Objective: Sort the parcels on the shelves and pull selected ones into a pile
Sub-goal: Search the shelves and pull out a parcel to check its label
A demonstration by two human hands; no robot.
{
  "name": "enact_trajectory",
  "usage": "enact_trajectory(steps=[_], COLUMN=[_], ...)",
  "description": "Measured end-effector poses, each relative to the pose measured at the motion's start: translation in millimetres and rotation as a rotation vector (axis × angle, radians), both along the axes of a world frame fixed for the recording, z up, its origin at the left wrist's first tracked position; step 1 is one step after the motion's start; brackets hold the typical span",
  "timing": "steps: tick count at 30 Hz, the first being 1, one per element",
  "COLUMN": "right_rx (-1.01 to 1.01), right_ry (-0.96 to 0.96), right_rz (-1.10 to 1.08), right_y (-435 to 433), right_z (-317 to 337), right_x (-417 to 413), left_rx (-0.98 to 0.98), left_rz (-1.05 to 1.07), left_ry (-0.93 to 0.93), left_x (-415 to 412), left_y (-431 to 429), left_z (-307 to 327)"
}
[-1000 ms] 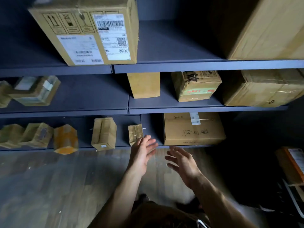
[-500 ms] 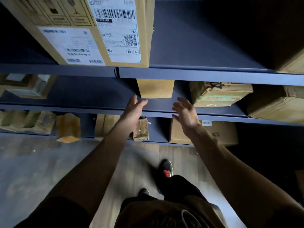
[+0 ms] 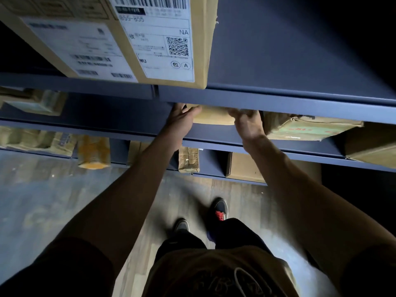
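Left hand (image 3: 182, 120) and right hand (image 3: 247, 124) are clasping the plain parcel (image 3: 213, 117) at mid-frame by opposite sides, likely bracing it for sliding out.

Middle shelf, centre: plain brown parcel (image 3: 214, 117), top hidden by the shelf edge above. The left hand (image 3: 181, 119) grips its left side, the right hand (image 3: 248, 123) its right. Just right of it: crumpled parcel (image 3: 310, 130) with green and red print. Top shelf, left: large labelled carton (image 3: 128, 39). Bottom shelf: yellow-orange parcel (image 3: 93, 151), small taped parcel (image 3: 189, 158), flat carton (image 3: 244, 168).
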State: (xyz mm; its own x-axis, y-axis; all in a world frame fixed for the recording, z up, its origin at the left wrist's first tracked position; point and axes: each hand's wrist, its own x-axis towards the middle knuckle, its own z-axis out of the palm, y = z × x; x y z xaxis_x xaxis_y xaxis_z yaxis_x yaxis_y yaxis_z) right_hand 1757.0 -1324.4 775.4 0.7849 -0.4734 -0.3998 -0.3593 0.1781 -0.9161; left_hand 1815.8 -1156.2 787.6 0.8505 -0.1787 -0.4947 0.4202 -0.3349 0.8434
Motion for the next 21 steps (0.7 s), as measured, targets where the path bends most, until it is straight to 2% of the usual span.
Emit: enact_trajectory(steps=[3,8,11,15,18,21], right_rx=[0.022,-0.118,-0.157,-0.04,-0.019,0.095], right_ry=[-0.084,-0.154,-0.14,-0.125,-0.031,-0.013], right_rz=[-0.021,-0.029,-0.027,-0.031,-0.052,-0.12], right_y=[8.3,35.3,56.4,81.2,99.1,112.7], right_z=[-9.8,-17.9,-20.2,-23.6,-25.0,-28.7], right_x=[-20.0,-61.8,-89.4,-126.9,-148.2,-165.6], left_rx=[-0.027,-0.026,-0.048,-0.077,-0.198,-0.197], left_rz=[0.001,0.04,0.037,0.001,0.055,0.079], left_ry=[0.008,0.044,0.004,0.034,0.109,0.09], left_x=[-15.2,-52.9,-74.1,-100.2,-112.1,-121.4], left_y=[15.0,42.4,62.7,89.3,108.1,121.3], left_z=[-3.9,-17.7,-25.1,-22.7,-23.5,-17.2])
